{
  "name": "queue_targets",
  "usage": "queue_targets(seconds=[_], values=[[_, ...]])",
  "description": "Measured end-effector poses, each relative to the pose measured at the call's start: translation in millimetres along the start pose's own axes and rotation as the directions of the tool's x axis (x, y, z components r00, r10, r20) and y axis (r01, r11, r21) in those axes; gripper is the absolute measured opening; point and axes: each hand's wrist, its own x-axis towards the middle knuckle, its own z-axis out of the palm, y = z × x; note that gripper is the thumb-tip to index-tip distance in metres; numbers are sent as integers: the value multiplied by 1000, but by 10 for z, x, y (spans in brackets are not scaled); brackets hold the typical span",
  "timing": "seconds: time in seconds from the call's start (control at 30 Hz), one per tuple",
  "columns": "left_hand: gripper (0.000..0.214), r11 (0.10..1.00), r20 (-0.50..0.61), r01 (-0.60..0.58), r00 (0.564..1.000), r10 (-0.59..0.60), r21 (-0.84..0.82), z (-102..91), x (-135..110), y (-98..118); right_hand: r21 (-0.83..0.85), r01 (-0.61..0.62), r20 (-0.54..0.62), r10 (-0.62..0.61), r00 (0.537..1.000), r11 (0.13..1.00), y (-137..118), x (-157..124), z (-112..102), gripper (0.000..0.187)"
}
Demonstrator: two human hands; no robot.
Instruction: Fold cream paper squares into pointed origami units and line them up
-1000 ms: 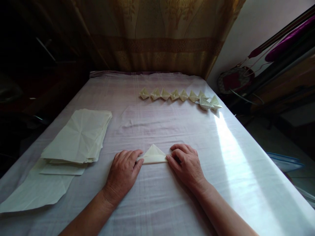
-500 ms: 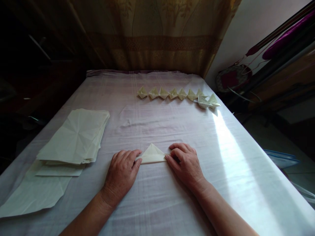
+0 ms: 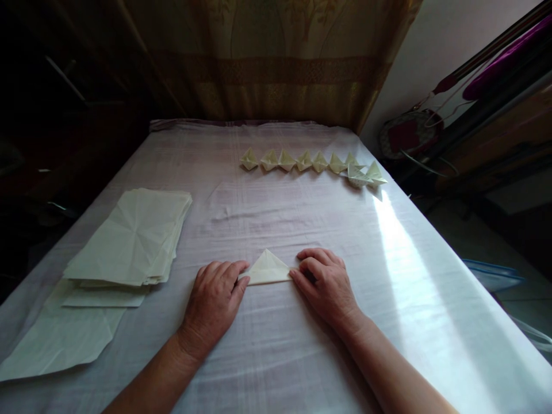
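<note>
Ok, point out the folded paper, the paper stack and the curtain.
Folded paper (image 3: pixel 268 268): head view, middle of its triangle.
Paper stack (image 3: pixel 133 237): head view, top sheet's middle.
Curtain (image 3: pixel 269 68): head view, patterned band.

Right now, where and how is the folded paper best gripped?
Probably grip the folded paper by its two side corners, left hand coming from the left, right hand from the right, pinching lightly: its long edge runs between those corners, its peak pointing away.
</note>
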Motion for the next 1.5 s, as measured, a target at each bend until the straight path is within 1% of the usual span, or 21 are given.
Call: queue_targets(seconds=[0.17, 0.47, 0.53, 0.63, 0.7, 0.73, 0.8, 0.87, 0.93, 1.0, 1.1, 1.23, 1.33, 1.5], values=[[17, 1000, -6, -7, 1000, 7, -9, 0, -2, -8, -1, -8, -2, 8, 1000, 1000, 0, -1, 3, 19], [17, 999, 13, 19, 1000, -18, -38, -8, 3, -29, -8, 1, 3, -1, 1000, 1000, 0, 8, -3, 19], [17, 999, 9, 30, 1000, -30, -40, -11, 2, -32, -12, -1, 5, 2, 1000, 1000, -3, 12, -3, 15], [19, 999, -13, 24, 1000, -24, -30, -5, -6, -34, -19, -21, 1, 21, 1000, 1000, -6, 12, 5, 3], [21, 1000, -30, -10, 1000, 10, -22, 4, -13, -32, -19, -19, 0, 19, 1000, 1000, -6, 7, 14, 8], [22, 999, -38, -37, 999, 36, -17, 8, -16, -31, -20, -11, 5, 11, 1000, 1000, -7, 4, 18, 7], [25, 993, -55, -115, 992, 115, 0, 10, -19, -26, -28, 8, 18, -7, 1000, 1000, -8, -4, 26, 2], [29, 976, -54, -215, 975, 216, 27, 3, -16, -21, -39, 16, 28, -15, 1000, 999, -11, -11, 32, 2], [32, 953, -25, -299, 953, 301, 50, -12, -7, -14, -47, 15, 32, -13, 999, 999, -13, -15, 36, 3], [35, 937, 27, -347, 938, 346, 50, -27, 7, -6, -46, 11, 33, -10, 999, 999, -15, -15, 37, 3], [37, 925, 104, -378, 922, 372, 41, -37, 28, 8, -37, 2, 31, -1, 1000, 999, -28, -11, 34, 4], [41, 910, 168, -399, 910, 379, 111, -27, 44, 22, -54, -26, 29, 27, 999, 998, -94, 1, 28, 6], [42, 904, 181, -405, 908, 379, 140, -18, 50, 33, -88, -59, 26, 62, 998, 994, -181, 2, 41, 5], [46, 904, 165, -404, 910, 381, 142, -5, 46, 39, -145, -101, 5, 103, 995, 984, -292, -24, 92, 22]])
